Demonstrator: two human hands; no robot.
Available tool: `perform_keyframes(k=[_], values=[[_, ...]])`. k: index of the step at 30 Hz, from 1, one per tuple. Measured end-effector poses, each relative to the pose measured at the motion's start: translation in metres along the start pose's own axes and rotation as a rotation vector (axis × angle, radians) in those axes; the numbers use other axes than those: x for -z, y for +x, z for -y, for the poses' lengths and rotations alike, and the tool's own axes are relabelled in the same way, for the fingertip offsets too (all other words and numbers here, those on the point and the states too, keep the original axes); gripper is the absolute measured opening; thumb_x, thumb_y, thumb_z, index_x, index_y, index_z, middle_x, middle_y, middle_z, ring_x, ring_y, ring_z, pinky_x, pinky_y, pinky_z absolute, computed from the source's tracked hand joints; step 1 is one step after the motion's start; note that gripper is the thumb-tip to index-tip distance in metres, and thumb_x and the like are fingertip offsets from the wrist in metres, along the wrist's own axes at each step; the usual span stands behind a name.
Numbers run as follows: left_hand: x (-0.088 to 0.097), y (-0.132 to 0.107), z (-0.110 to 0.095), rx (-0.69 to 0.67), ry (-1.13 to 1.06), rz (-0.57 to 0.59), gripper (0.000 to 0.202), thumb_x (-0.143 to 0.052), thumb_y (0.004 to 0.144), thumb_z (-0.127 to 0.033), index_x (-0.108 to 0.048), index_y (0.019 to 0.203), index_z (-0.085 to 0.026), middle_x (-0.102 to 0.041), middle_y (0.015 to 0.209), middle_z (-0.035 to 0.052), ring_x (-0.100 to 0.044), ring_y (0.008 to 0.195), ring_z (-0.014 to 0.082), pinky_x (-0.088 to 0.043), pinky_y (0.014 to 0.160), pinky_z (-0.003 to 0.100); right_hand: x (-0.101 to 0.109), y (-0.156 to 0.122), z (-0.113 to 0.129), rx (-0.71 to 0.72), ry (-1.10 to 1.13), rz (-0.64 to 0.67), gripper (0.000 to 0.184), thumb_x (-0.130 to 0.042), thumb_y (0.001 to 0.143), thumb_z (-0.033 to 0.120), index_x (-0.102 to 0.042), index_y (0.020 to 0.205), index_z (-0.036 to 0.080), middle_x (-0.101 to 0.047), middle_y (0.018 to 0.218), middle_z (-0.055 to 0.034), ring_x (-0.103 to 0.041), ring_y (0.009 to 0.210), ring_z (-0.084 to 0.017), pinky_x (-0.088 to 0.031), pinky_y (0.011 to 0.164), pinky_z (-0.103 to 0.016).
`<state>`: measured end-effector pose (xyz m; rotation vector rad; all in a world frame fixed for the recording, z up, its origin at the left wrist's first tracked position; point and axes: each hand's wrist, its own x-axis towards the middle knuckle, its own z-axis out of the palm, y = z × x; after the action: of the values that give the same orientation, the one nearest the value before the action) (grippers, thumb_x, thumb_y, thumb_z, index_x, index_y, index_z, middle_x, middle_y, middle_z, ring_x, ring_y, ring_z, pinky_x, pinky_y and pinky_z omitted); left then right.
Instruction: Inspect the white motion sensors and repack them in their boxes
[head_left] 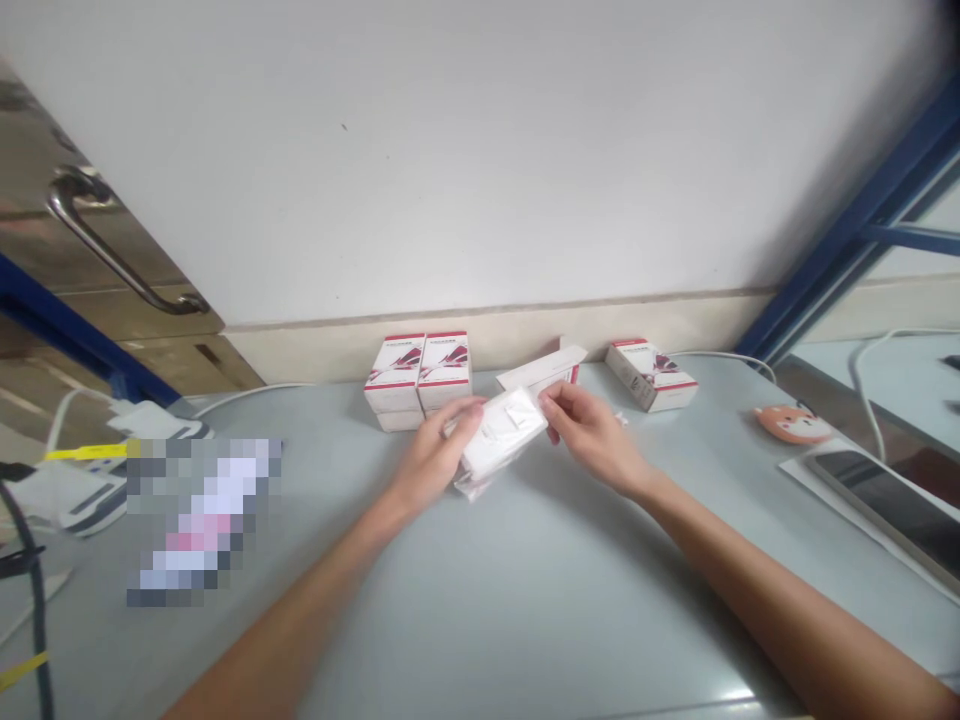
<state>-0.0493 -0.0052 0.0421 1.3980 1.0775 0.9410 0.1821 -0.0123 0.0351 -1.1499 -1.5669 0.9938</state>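
Both forearms reach in from the bottom of the view, bare and angled toward each other, so the work sits centred over the table. The left hand is partly closed, its fingers curled around one end of a white packet in clear plastic film. The right hand is more open, with its fingertips pinching the far end. Held between them just above the table, the packet stays tilted toward the person, its soft, creased film catching the light around a flat white shape.

The table has a smooth, pale grey-blue surface. Just behind the right hand, an opened white carton lies near the packet, its thin card flap raised. Farther left, white cartons with red edging stand in two neat stacks, squared up side by side. Another carton sits apart on the right, near a soft orange animal-shaped pad and a dark-screened tablet. A white cable runs along the back edge, beneath a plain white wall.
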Motion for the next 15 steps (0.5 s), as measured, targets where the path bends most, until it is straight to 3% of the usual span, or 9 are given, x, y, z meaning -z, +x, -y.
perform_keyframes(k=[4,7,9,12,15], values=[[0.002,0.000,-0.002,0.244,-0.392,0.352,0.061,-0.051,0.102,-0.061,-0.060,0.144,-0.017,-0.068,0.065,0.0021,-0.065,0.051,0.0204,-0.052,0.054,0.031,0.005,0.000,-0.001,-0.055,0.104,0.023,0.043,-0.056,0.101,0.063,-0.055,0.084,0.023,-0.052,0.074,0.0021,-0.047,0.074,-0.016,-0.038,0.073,-0.032],[0.004,0.000,-0.004,0.328,-0.631,0.497,0.062,-0.046,0.104,-0.057,-0.051,0.155,-0.022,-0.073,0.067,0.0037,-0.069,0.054,0.0217,-0.052,0.057,0.030,0.003,0.001,-0.004,-0.128,0.318,0.056,0.039,-0.064,0.097,0.058,-0.057,0.083,0.023,-0.051,0.076,0.0021,-0.046,0.076,-0.016,-0.037,0.075,-0.032],[0.007,-0.002,-0.006,0.319,-0.766,0.530,0.057,-0.052,0.102,-0.056,-0.057,0.150,-0.025,-0.077,0.075,0.0056,-0.072,0.061,0.0207,-0.053,0.063,0.029,0.001,0.001,-0.004,-0.194,0.464,0.089,0.036,-0.071,0.093,0.053,-0.057,0.082,0.022,-0.050,0.078,0.0018,-0.045,0.076,-0.015,-0.037,0.073,-0.031],[0.010,-0.005,-0.006,0.209,-0.860,0.533,0.049,-0.079,0.085,-0.050,-0.073,0.123,-0.019,-0.082,0.100,0.0117,-0.076,0.081,0.0225,-0.056,0.076,0.031,-0.003,0.001,-0.004,-0.281,0.616,0.114,0.031,-0.076,0.090,0.046,-0.059,0.081,0.021,-0.049,0.081,0.0011,-0.044,0.077,-0.015,-0.036,0.071,-0.029],[0.008,-0.005,-0.003,0.096,-0.649,0.436,0.036,-0.086,0.082,-0.042,-0.074,0.106,-0.018,-0.081,0.111,0.0135,-0.076,0.087,0.0237,-0.056,0.080,0.033,-0.004,0.001,-0.005,-0.299,0.653,0.085,0.033,-0.076,0.090,0.046,-0.058,0.079,0.020,-0.048,0.082,0.0009,-0.043,0.078,-0.015,-0.036,0.070,-0.028]])
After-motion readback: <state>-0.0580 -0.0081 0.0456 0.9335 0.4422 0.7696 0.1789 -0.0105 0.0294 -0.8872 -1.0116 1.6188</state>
